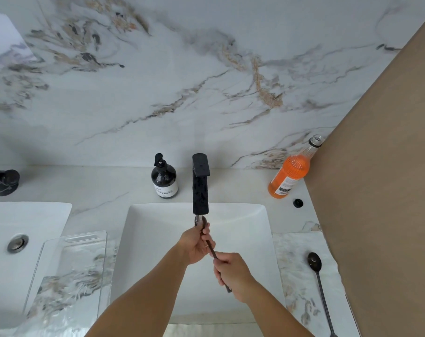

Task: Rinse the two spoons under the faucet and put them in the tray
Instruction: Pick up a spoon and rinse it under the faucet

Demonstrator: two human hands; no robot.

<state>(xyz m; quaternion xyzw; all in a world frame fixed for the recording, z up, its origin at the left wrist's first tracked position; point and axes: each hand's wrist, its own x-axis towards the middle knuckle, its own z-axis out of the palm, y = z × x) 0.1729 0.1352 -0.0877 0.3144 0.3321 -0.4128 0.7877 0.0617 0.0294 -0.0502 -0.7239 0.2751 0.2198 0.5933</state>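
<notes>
Over the white sink (243, 239), a dark long-handled spoon (212, 252) is held with its bowl right under the black faucet's (200, 188) spout. My right hand (233, 276) grips the handle's lower part. My left hand (197, 244) closes around the neck just below the bowl. A second dark spoon (319, 283) lies on the counter to the right of the sink, bowl pointing away from me. The clear glass tray (46, 268) sits to the left of the sink and holds nothing. Running water is hard to make out.
A dark soap pump bottle (164, 177) stands left of the faucet. An open bottle of orange liquid (290, 172) leans at the back right, its black cap (298, 203) beside it. A second sink (12, 239) with another faucet (2, 180) lies at far left. A brown wall (389, 166) bounds the right.
</notes>
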